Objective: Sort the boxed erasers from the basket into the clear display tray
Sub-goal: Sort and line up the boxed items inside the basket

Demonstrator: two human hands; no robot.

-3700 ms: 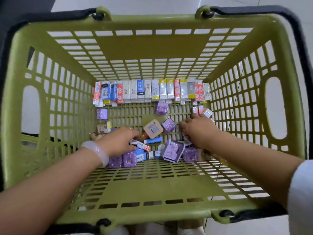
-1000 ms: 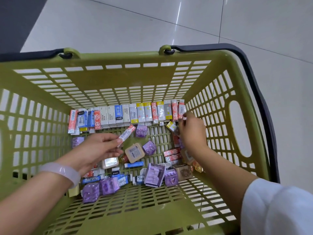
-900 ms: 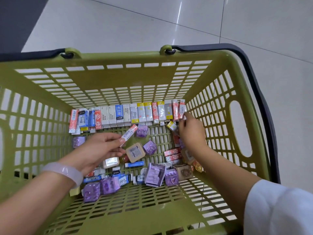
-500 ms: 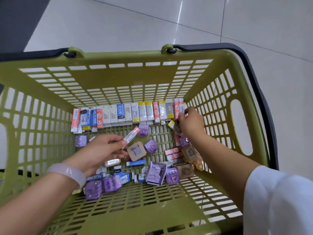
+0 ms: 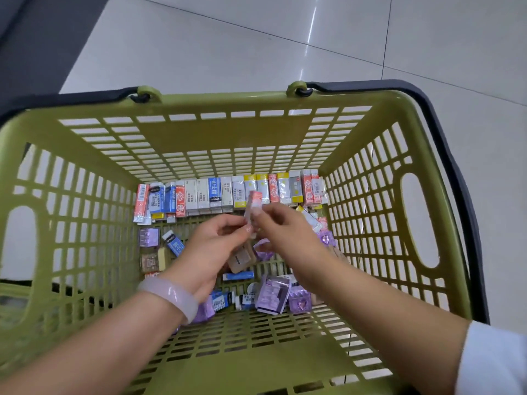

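Boxed eraser (image 5: 252, 208): slim, red-and-white sleeve, upright above green basket (image 5: 222, 129) floor; pinched by left hand (image 5: 212, 246) and right hand (image 5: 285, 226) fingertips, both grips closed on it.

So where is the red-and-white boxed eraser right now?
Head view, centre: both hands pinch the red-and-white boxed eraser above the basket floor, before the standing row of erasers.

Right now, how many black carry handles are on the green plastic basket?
2. One black carry handle lies along the far-left rim of the green plastic basket; the other handle curves round its right rim. Both show plainly.
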